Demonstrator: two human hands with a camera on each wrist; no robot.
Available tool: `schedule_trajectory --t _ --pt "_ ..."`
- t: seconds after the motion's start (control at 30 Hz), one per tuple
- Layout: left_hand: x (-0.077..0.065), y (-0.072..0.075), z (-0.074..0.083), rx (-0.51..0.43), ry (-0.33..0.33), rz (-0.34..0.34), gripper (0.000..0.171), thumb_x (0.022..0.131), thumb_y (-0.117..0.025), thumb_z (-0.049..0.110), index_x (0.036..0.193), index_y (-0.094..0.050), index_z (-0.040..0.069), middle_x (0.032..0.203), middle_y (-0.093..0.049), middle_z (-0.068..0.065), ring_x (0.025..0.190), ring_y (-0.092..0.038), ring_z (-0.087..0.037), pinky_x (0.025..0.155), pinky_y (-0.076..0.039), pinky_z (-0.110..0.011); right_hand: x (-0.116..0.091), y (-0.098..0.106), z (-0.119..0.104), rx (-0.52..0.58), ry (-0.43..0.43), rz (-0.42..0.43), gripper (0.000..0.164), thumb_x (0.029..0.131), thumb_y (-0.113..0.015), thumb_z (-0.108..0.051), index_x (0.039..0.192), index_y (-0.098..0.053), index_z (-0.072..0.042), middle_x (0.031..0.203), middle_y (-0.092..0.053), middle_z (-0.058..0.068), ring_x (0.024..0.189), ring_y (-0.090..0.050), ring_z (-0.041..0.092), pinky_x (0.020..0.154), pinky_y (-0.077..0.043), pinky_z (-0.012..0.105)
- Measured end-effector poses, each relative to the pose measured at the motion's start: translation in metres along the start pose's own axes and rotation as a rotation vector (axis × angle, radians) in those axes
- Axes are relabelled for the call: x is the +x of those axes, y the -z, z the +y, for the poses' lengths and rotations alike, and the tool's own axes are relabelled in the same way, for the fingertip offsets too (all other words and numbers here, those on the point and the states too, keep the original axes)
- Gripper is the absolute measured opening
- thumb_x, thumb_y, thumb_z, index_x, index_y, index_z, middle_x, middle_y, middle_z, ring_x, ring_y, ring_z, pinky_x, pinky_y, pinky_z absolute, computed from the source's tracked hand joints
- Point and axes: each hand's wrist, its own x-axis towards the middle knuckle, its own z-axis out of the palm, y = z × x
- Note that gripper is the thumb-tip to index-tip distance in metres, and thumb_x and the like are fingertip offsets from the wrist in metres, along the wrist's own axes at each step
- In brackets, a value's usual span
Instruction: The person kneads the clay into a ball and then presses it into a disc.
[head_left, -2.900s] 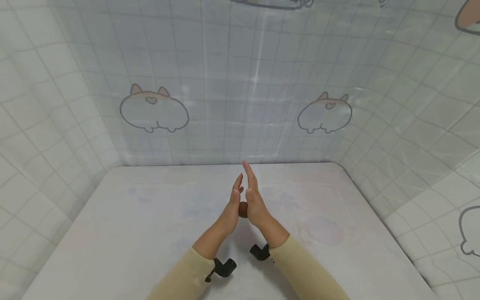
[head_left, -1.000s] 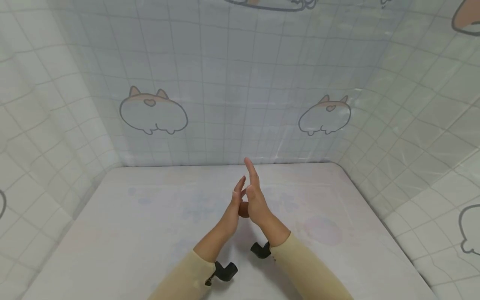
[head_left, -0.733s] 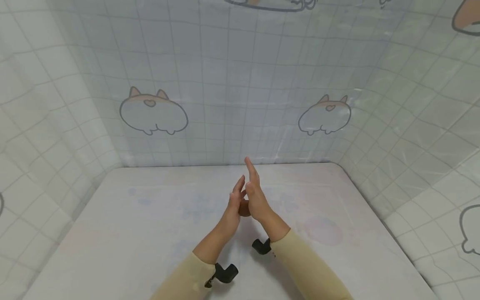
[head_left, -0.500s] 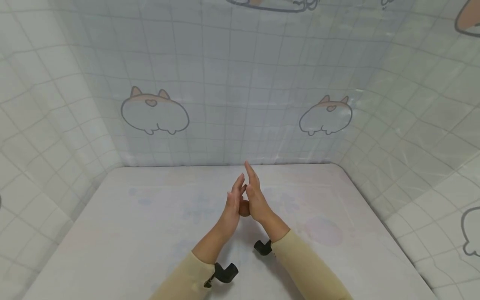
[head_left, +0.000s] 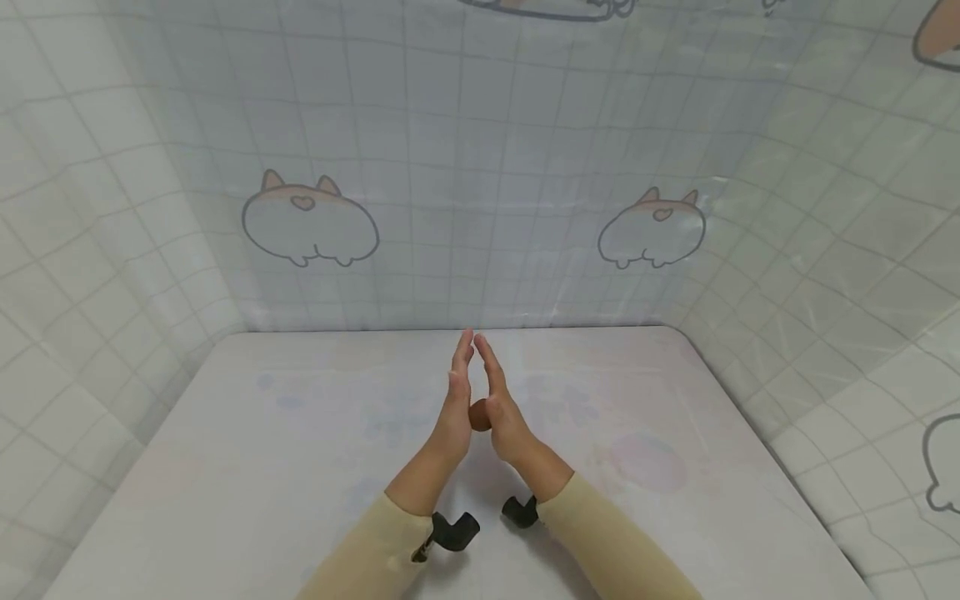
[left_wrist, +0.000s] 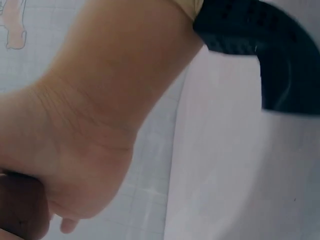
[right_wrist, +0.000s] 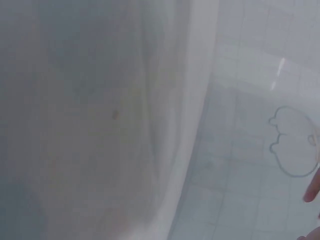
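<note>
head view: the left hand (head_left: 454,417) and right hand (head_left: 510,425) stand palm to palm over the white table (head_left: 300,467), fingers straight, tips nearly together; the brown lump (head_left: 480,415) is held between the palms. black brackets (head_left: 454,532) jut from the cream sleeves (head_left: 611,542); a gridded sheet (head_left: 480,167) with dog drawings (head_left: 310,225) stands behind.

left wrist view: a bare palm heel lies against the lump, low at the left edge.

right wrist view: only fingertips show, at the right edge; the grip there cannot be told.

Head view forward and downward
</note>
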Motion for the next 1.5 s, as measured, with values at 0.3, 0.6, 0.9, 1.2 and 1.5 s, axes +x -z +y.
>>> schedule_trajectory --t 0.3,0.6,0.9,1.2,1.5 --pt "0.003 0.001 -0.008 0.062 0.034 -0.005 0.087 0.094 -0.004 0.078 0.162 0.002 0.025 0.167 0.007 0.003 0.152 0.008 -0.024 0.111 0.003 -0.071 0.002 -0.007 -0.017 -0.09 0.117 0.069 0.097 0.096 -0.006 -0.075 0.159 0.003 -0.002 0.167 0.0 0.016 0.153 0.001 0.034 0.115 -0.004 0.063" --pt "-0.002 -0.003 -0.016 0.051 0.102 -0.059 0.09 0.091 -0.002 0.081 0.162 0.002 0.025 0.167 0.006 -0.001 0.152 0.001 -0.033 0.11 -0.003 -0.073 0.005 -0.001 -0.032 -0.171 0.054 0.126 0.094 0.095 -0.004 -0.076 0.161 0.002 -0.008 0.167 0.0 0.012 0.153 0.002 0.028 0.114 -0.003 0.067" --pt "-0.01 -0.009 -0.012 -0.033 0.122 -0.16 0.08 0.094 -0.002 0.077 0.161 0.001 0.033 0.167 0.006 0.005 0.153 -0.002 -0.029 0.111 -0.007 -0.072 0.014 0.014 -0.026 -0.167 -0.052 0.144 0.097 0.093 -0.01 -0.08 0.161 0.004 -0.013 0.167 0.001 0.008 0.153 0.001 0.028 0.113 -0.005 0.068" --pt "-0.011 -0.009 -0.009 -0.087 0.049 -0.182 0.087 0.094 -0.004 0.077 0.162 0.002 0.022 0.167 0.008 -0.002 0.152 0.0 -0.032 0.113 0.002 -0.069 0.013 0.021 -0.011 -0.15 -0.192 0.141 0.1 0.086 -0.011 -0.088 0.162 0.002 -0.024 0.167 0.001 -0.001 0.152 0.0 0.024 0.112 -0.008 0.07" --pt "-0.007 -0.005 -0.001 -0.122 -0.056 -0.076 0.087 0.098 -0.011 0.074 0.162 0.003 0.016 0.167 0.007 -0.003 0.152 0.003 -0.033 0.112 0.005 -0.069 0.005 0.014 -0.001 -0.062 -0.144 0.057 0.092 0.092 -0.012 -0.082 0.162 0.004 -0.024 0.168 0.003 -0.002 0.152 0.002 0.017 0.113 -0.003 0.068"
